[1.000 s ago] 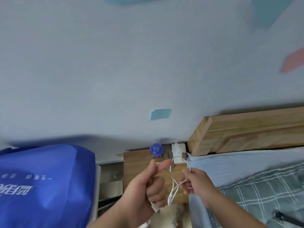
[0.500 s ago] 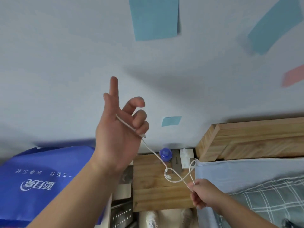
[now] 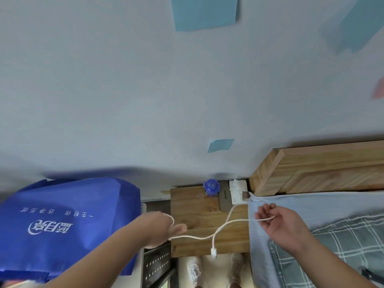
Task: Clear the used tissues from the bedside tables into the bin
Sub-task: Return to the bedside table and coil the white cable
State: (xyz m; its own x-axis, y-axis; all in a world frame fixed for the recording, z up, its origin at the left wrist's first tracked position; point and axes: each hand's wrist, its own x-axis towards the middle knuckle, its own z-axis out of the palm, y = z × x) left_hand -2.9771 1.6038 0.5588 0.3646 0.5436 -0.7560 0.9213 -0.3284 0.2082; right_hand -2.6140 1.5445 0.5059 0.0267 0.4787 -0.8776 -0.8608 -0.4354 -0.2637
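Observation:
A wooden bedside table (image 3: 193, 206) stands against the wall beside the bed. At its back right corner sits a white tissue pack (image 3: 238, 192) with a tissue sticking up. A white charging cable (image 3: 209, 235) stretches over the table. My left hand (image 3: 160, 227) holds one stretch of it near the table's left edge, blurred. My right hand (image 3: 280, 223) pinches the other stretch over the bed's edge. The cable's plug (image 3: 214, 251) hangs down between them. No bin is in view.
A blue bottle (image 3: 211, 187) stands at the table's back. A grey flat item (image 3: 225, 201) lies beside the tissue pack. A large blue bag (image 3: 62, 221) sits to the left. The bed (image 3: 332, 229) with wooden headboard (image 3: 320, 169) fills the right. My shoes (image 3: 195, 269) are on the floor below.
My left hand dropped from high in front of the wall down to the table's left edge, pulling the cable out sideways. My right hand shifted up and right along the bed's edge.

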